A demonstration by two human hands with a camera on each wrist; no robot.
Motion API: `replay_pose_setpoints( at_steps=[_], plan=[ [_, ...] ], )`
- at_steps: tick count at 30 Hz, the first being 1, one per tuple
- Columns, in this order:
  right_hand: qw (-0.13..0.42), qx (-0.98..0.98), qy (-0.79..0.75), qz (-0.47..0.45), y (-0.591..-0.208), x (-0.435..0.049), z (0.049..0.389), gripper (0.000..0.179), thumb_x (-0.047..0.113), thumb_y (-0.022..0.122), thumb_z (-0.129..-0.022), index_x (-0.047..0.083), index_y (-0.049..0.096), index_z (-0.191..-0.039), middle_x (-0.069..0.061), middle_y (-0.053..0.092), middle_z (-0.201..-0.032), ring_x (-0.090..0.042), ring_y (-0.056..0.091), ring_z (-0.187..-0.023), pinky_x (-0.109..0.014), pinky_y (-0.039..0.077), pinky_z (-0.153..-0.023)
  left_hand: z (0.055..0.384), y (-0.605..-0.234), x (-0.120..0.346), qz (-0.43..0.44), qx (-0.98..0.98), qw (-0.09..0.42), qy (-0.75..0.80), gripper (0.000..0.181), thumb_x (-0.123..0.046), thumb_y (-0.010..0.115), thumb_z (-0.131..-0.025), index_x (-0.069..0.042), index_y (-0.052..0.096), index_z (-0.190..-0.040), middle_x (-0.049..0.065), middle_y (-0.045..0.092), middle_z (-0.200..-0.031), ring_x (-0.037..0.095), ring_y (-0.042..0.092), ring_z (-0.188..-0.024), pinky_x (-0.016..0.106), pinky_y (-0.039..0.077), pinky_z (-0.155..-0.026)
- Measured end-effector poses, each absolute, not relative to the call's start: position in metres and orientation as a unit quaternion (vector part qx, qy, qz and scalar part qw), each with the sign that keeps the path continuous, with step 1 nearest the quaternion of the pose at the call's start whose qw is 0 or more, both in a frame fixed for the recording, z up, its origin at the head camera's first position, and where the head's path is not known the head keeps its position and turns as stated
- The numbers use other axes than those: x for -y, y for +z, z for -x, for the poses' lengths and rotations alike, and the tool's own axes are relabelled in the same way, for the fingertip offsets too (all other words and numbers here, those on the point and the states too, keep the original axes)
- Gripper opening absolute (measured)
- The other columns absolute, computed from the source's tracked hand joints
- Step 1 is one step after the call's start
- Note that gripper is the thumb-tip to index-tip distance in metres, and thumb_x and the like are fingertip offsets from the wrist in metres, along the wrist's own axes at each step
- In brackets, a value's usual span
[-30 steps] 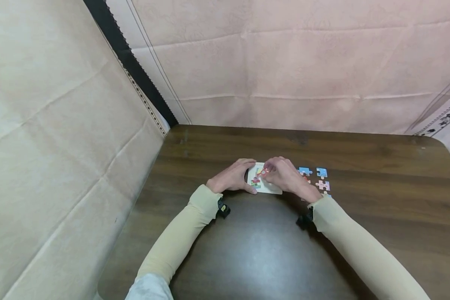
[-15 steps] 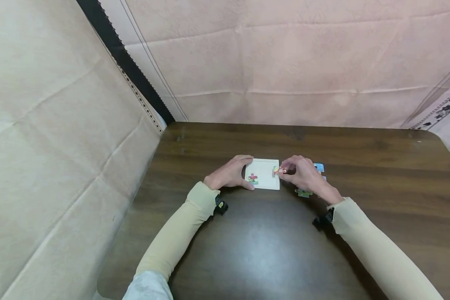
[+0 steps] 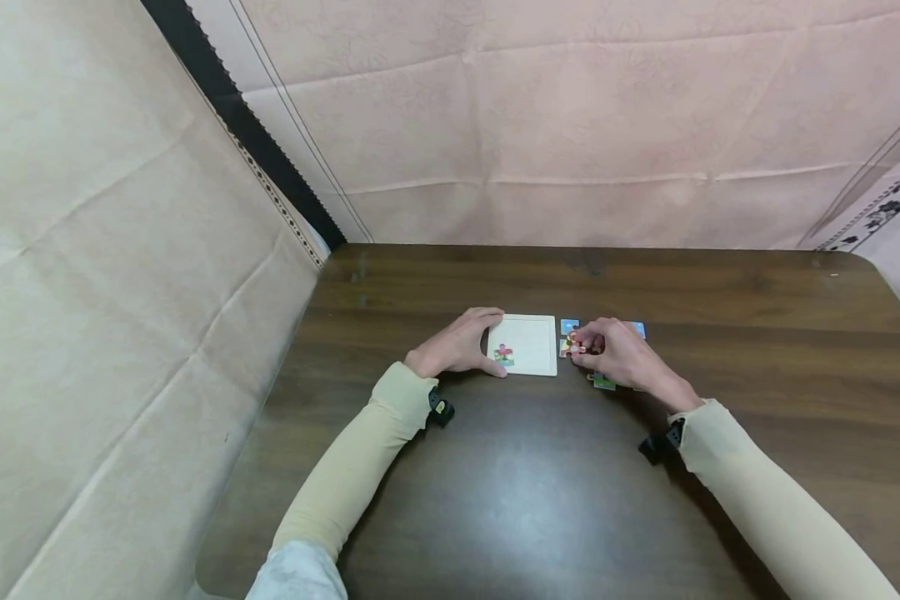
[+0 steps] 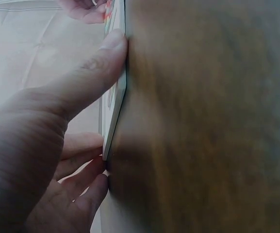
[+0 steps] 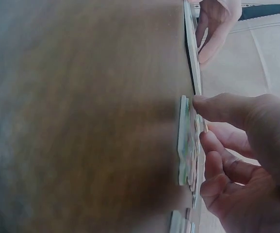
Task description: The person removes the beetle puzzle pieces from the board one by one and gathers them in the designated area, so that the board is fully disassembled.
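Note:
A white square puzzle board [image 3: 534,343] lies on the table, with one puzzle piece showing a pink flower [image 3: 503,355] at its near left corner. My left hand [image 3: 462,342] grips the board's left side, thumb at the near edge and fingers at the far corner. Just right of the board, my right hand [image 3: 619,352] pinches a red-patterned puzzle piece [image 3: 573,343] between thumb and fingers, low over other loose pieces. Whether it touches them I cannot tell. In the right wrist view, the thumb and fingertips [image 5: 199,103] are close to the flat pieces.
Loose puzzle pieces lie right of the board: a blue one [image 3: 569,326] at the back, a green one [image 3: 602,382] in front, and another blue one [image 3: 639,330] partly behind the right hand. The brown wooden table [image 3: 495,467] meets a cloth-covered wall [image 3: 607,150] behind.
My right hand has carried the red-patterned piece off the board and to the right, down among the loose pieces. The left hand keeps its place on the board. The head view has shifted slightly.

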State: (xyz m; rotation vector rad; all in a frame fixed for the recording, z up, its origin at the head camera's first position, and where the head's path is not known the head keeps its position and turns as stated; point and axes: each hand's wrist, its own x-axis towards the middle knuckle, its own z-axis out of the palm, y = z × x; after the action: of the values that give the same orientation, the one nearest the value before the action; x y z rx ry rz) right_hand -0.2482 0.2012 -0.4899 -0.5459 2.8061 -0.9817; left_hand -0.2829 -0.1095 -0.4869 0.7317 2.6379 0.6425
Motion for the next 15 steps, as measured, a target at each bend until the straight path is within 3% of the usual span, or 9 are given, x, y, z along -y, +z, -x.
replay_pose_setpoints(
  at_steps=[7,15],
  plan=[
    [0.074,-0.927,-0.320,0.182,-0.4907,-0.2018,0.2487,0.013,0.012,0.086,-0.094,0.007,0.077,-0.102,-0.006,0.070,-0.092,-0.020,0.057,-0.083,-0.028,0.047,-0.071,0.2834,-0.4885,0.1095,-0.258,-0.925,0.162,0.225,0.106,-0.041,0.097,-0.084,-0.007,0.041,-0.168,0.007,0.038,-0.178,0.027,0.033,-0.166,0.042,0.034,-0.135],
    [0.106,-0.927,-0.320,0.162,-0.4858,-0.2009,0.2501,0.017,0.011,0.085,-0.093,0.003,0.077,-0.106,-0.009,0.071,-0.095,-0.021,0.058,-0.083,-0.031,0.049,-0.074,0.2846,-0.4875,0.1081,-0.259,-0.927,0.165,0.214,0.107,-0.043,0.096,-0.085,-0.007,0.040,-0.168,0.007,0.037,-0.178,0.027,0.032,-0.167,0.042,0.033,-0.135]
  ],
)
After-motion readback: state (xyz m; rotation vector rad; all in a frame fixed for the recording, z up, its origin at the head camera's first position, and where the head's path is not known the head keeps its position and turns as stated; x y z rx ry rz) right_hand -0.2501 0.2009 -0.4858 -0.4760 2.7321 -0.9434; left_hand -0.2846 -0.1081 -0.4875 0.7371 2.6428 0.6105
